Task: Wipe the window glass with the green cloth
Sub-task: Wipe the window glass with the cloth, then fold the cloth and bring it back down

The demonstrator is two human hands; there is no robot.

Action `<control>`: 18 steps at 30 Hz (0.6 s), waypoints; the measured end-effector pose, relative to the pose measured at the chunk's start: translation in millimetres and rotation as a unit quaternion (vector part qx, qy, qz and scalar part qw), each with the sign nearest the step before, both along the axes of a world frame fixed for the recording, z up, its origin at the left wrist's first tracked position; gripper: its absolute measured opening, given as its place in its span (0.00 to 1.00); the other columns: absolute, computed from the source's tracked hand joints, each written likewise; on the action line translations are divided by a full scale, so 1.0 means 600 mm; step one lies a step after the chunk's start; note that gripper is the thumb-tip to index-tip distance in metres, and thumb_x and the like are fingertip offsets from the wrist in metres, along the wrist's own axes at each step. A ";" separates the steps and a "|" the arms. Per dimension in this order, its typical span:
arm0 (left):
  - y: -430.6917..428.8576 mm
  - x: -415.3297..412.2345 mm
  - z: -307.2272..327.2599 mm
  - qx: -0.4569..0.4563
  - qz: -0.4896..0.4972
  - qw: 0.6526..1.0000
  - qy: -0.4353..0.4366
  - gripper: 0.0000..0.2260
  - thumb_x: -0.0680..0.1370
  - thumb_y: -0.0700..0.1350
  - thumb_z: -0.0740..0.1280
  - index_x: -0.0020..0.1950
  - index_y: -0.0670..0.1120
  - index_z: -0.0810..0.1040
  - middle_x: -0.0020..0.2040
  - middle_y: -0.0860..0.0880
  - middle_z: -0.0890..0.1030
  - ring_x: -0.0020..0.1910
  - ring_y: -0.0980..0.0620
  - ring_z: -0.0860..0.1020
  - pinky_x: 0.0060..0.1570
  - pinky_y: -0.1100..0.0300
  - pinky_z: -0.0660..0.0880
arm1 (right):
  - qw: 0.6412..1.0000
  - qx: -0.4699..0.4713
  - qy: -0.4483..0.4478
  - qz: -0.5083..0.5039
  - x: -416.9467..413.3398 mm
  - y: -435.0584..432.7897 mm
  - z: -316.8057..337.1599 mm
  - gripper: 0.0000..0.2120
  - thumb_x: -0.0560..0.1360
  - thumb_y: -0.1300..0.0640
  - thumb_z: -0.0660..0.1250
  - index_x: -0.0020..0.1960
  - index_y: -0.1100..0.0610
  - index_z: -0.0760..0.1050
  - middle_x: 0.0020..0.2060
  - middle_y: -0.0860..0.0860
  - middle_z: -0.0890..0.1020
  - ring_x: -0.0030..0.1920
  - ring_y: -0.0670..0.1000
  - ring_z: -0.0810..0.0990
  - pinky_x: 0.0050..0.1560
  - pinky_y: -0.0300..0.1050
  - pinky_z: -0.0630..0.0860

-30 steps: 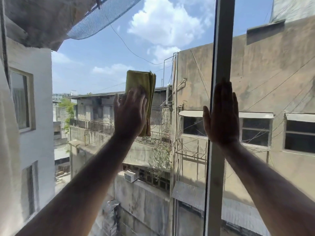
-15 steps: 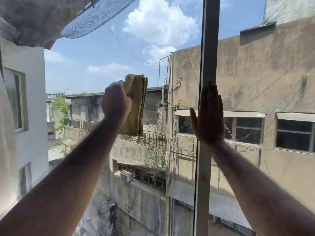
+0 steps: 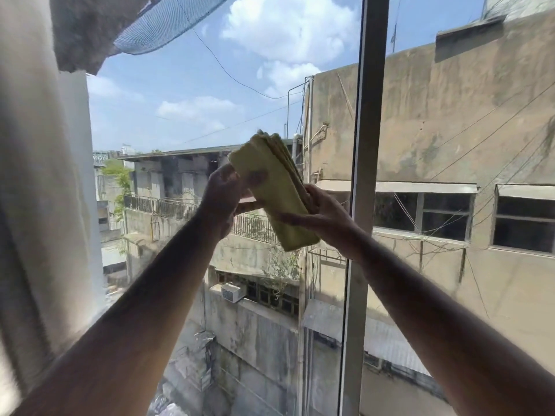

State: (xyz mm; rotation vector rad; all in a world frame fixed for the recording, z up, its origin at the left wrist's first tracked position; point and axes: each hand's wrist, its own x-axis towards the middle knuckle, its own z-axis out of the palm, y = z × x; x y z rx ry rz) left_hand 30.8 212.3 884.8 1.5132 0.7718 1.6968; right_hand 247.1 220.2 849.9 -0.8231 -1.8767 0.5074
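Gripping the folded yellow-green microfibre cloth (image 3: 274, 193) at centre frame, the left hand (image 3: 223, 192) pinches its upper edge while the right hand (image 3: 326, 216) cups its lower side, probably refolding it, just off the clear window glass (image 3: 186, 94), left of the grey metal mullion (image 3: 368, 121)

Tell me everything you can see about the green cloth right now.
The green cloth is yellowish-green, soft-looking fabric folded into a thick oblong pad, its layered edges showing along the upper right. It tilts, top leaning left, held up before the window glass. The left hand has a grip on its left edge, the right hand on its right.
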 end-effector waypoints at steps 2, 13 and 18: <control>-0.016 -0.017 -0.042 -0.035 -0.021 0.999 -0.035 0.11 0.77 0.43 0.75 0.59 0.47 0.83 0.57 0.46 0.87 0.53 0.42 0.86 0.44 0.49 0.87 | 0.995 -0.087 0.001 0.042 0.001 0.000 -0.032 0.12 0.68 0.55 0.82 0.51 0.50 0.88 0.43 0.47 0.90 0.42 0.48 0.88 0.48 0.49 0.86; -0.071 -0.139 -0.532 -0.305 -0.023 0.952 -0.004 0.15 0.69 0.45 0.75 0.56 0.53 0.83 0.45 0.55 0.87 0.44 0.57 0.85 0.44 0.60 0.81 | 0.909 -0.398 0.125 0.020 0.027 -0.028 -0.458 0.23 0.62 0.54 0.84 0.56 0.57 0.88 0.43 0.49 0.91 0.44 0.49 0.90 0.41 0.39 0.86; -0.106 -0.158 -0.818 -0.455 -0.064 0.887 0.054 0.18 0.73 0.36 0.76 0.61 0.48 0.83 0.50 0.50 0.88 0.44 0.53 0.85 0.45 0.59 0.84 | 0.842 -0.522 0.130 -0.028 0.025 -0.085 -0.748 0.15 0.72 0.62 0.80 0.58 0.59 0.87 0.45 0.50 0.90 0.46 0.49 0.89 0.43 0.41 0.87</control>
